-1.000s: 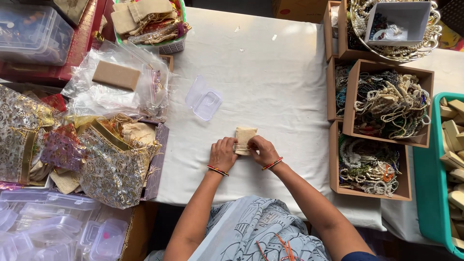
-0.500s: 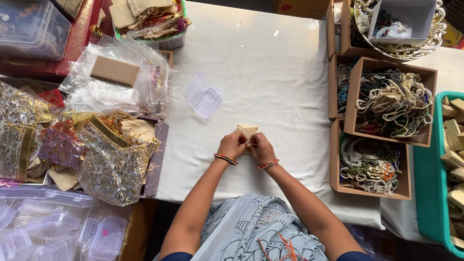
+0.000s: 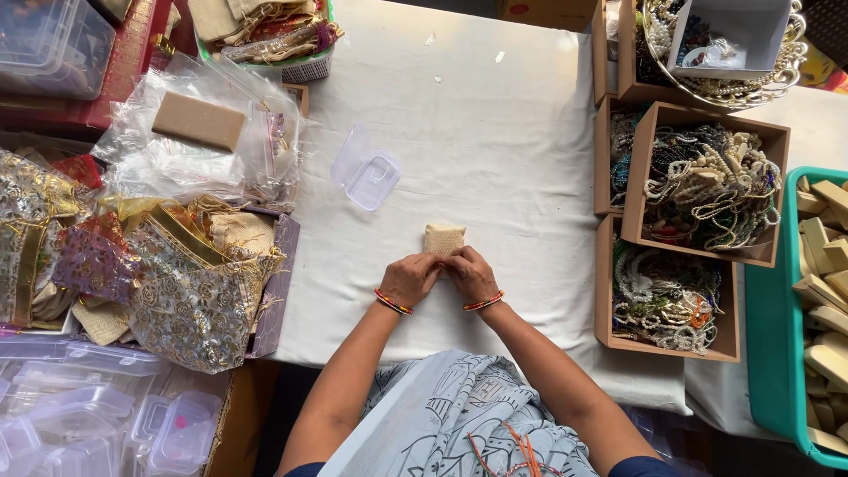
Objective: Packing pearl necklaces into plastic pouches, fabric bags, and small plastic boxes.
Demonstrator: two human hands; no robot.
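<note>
Near edge of small beige cloth pouch (image 3: 443, 237) hidden under fingers. Left hand (image 3: 408, 279) and right hand (image 3: 471, 275) side by side, apparently pinching pouch on white tablecloth (image 3: 495, 132).

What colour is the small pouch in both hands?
Plain beige small pouch, seen clearly in the head view.

Head-worn camera looks steeply down, fairly close, onto the white-clothed table (image 3: 495, 132).

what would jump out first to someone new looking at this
Two hands, left hand and right hand, meet mid-table with a shared grip on a small beige cloth pouch. Right of them stand brown cardboard boxes of tangled bead necklaces; left lies a heap of gold-patterned fabric bags.
</note>
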